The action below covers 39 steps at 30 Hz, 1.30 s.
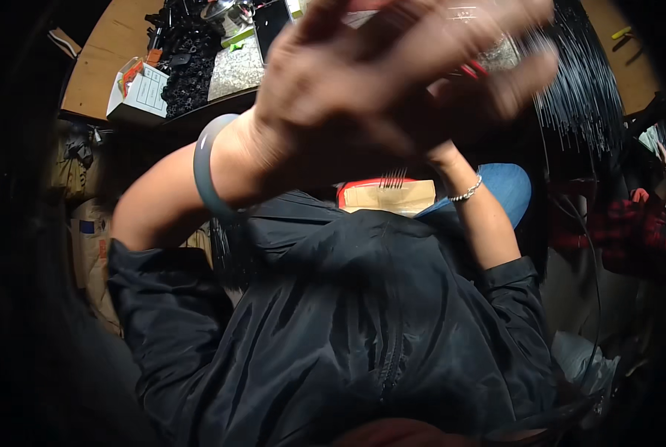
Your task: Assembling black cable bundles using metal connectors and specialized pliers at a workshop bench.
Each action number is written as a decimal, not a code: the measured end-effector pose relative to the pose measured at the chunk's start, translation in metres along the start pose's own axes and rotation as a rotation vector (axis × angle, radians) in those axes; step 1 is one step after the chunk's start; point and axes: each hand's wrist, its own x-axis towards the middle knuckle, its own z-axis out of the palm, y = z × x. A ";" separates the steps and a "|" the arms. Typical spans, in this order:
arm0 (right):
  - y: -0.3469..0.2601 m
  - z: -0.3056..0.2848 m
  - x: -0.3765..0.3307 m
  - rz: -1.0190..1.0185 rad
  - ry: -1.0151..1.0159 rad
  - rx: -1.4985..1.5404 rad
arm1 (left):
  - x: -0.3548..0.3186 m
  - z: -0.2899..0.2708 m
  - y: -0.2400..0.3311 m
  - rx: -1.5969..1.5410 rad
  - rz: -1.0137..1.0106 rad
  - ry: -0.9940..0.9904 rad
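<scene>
Up close to the camera, both hands are raised above the desk (102,52), blurred and overlapping. The left hand (333,82), a grey bangle (205,167) on its wrist, spreads its fingers open across the view and grasps nothing that can be seen. The right hand (489,74), a silver chain bracelet (467,192) on its wrist, sits partly behind the left; whether it is clenched or loose cannot be told, though a sliver of something red (476,69) shows just beside its fingers. Below the hands lies the person's black jacket (348,320), sleeves pushed up the forearms. On the desk, to the left of the left hand, stand a small white carton (139,93) and a heap of small black parts (187,67). A bundle of thin black rods (582,89) hangs at the desk's right end. Just under the wrists, a tan cardboard box with a red edge (389,195) rests near a blue round seat (508,186).
</scene>
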 end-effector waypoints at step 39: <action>0.006 -0.026 -0.009 0.152 0.353 0.010 | 0.109 0.110 -0.319 0.521 -0.638 0.007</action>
